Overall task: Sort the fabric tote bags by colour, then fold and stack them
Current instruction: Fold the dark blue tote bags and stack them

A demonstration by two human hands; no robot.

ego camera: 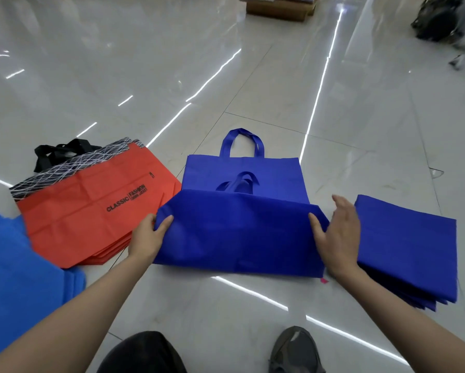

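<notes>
Touching one bag (239, 232): left hand (145, 238), right hand (339, 238)

Left hand (148, 235), right hand (339, 238) bare; forearms (97, 297) bare; dark trouser knee (142, 351); worn grey lace-up shoe (296, 351).

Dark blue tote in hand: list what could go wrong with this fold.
Only the left hand pinches the dark blue tote; the right hand looks open at its edge, so the fold may skew.
The handles poking out past its far edge could bunch inside the fold.
The folded blue stack lies close beside the right hand and might get knocked askew.
</notes>
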